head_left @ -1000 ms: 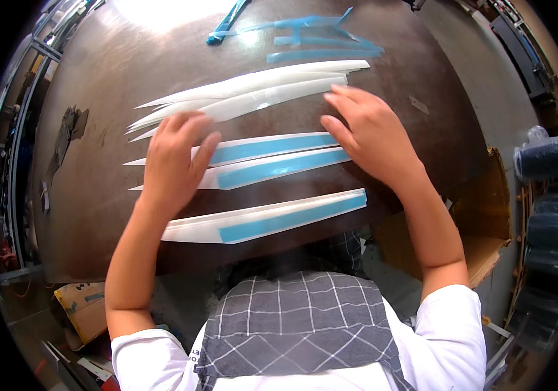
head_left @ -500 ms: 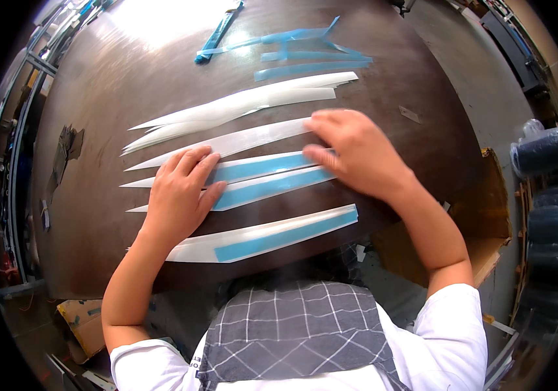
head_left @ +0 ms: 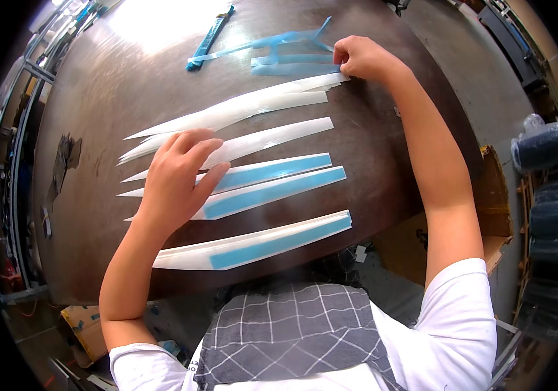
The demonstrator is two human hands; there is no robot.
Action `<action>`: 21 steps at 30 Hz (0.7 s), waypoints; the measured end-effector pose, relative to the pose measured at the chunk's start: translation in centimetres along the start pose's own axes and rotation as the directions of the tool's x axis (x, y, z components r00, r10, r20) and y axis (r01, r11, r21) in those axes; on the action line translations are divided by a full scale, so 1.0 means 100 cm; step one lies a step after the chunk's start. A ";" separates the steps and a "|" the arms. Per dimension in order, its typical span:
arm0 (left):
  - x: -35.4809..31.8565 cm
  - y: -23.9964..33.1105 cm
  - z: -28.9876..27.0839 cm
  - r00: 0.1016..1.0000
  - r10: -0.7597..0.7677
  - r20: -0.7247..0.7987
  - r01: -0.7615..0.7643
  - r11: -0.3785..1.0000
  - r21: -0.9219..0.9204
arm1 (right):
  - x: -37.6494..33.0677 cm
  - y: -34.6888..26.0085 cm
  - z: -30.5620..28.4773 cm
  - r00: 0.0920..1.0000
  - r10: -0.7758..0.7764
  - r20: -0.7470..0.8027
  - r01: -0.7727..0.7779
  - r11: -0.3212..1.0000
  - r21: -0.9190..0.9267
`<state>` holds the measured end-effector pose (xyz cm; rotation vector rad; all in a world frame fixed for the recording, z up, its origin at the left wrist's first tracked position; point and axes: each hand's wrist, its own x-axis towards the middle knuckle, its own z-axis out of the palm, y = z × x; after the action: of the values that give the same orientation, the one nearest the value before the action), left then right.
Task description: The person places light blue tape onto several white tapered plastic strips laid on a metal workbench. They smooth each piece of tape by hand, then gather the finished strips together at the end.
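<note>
With its fingertips pinched at the right end of the light blue tape strips (head_left: 295, 69), my right hand (head_left: 365, 60) is at the far side of the table. My left hand (head_left: 182, 171) lies over the left part of the white tapered strips, fingers apart, gripping nothing. Beneath and beside it are a plain white strip (head_left: 279, 138) and two white strips with blue bands (head_left: 276, 192). Nearer to me sits a small stack of white strips with a blue band on top (head_left: 279, 242). Beyond my left hand is a fanned pile of white tapered pieces (head_left: 227, 116).
The brown table (head_left: 383, 150) has a rounded edge. A dark blue narrow packet (head_left: 210, 38) lies at the back, and dark scraps (head_left: 64, 163) at the left. A cardboard box (head_left: 487, 195) stands below the right edge; wrapped rolls (head_left: 546, 146) are farther right.
My right hand has left the plain white strip, reaching away from me to the end of the blue tape strips. My left hand stays near its place, its fingers slightly raised.
</note>
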<state>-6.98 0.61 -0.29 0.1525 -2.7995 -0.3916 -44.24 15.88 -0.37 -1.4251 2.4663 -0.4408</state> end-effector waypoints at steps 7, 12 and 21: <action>0.048 0.016 0.015 0.996 0.080 -0.043 -0.088 0.972 -0.217 | -0.036 -0.019 0.008 0.771 -0.457 -0.443 0.399 0.890 -0.222; 0.083 0.025 0.029 0.982 -0.057 -0.180 -0.035 0.881 -0.472 | -0.102 -0.054 0.037 0.317 -0.633 -0.706 0.345 0.771 -0.536; 0.127 0.048 0.064 0.930 0.132 0.343 0.352 -0.054 -0.934 | -0.131 -0.055 0.051 0.244 -0.634 -0.734 0.295 0.769 -0.567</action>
<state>-21.31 4.95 -1.13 -0.0592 -1.8453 -2.6243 -31.61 24.00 -2.06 -2.7012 2.8350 -1.3426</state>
